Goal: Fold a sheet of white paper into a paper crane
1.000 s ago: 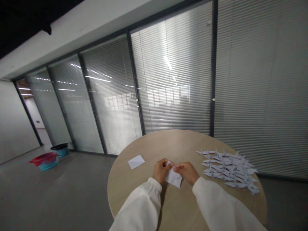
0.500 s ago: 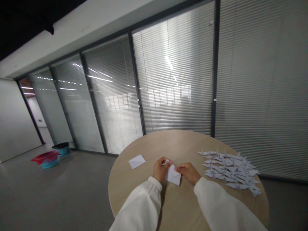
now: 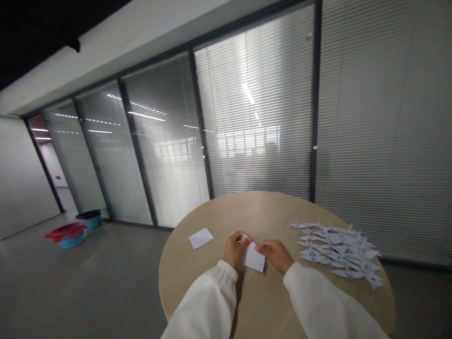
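A folded piece of white paper (image 3: 254, 260) is held between my two hands, just above the round wooden table (image 3: 268, 207). My left hand (image 3: 236, 249) pinches its upper left edge with thumb and fingers. At the paper's upper right corner, my right hand (image 3: 277, 254) grips with thumb and forefinger. To the left on the tabletop lies another white paper (image 3: 201, 238), flat, with a crease across it. Folded paper cranes (image 3: 335, 249) stand in close rows on the right side of the table.
On the floor at the left are a blue bin with a red bag (image 3: 68, 234) and a blue bin with a black bag (image 3: 90, 219). Glass partitions with blinds (image 3: 257, 113) run behind the table.
The flap and crease lines on the held paper's face show less, and its surface looks smoother. My right hand has shifted very slightly left; my left hand has stayed put.
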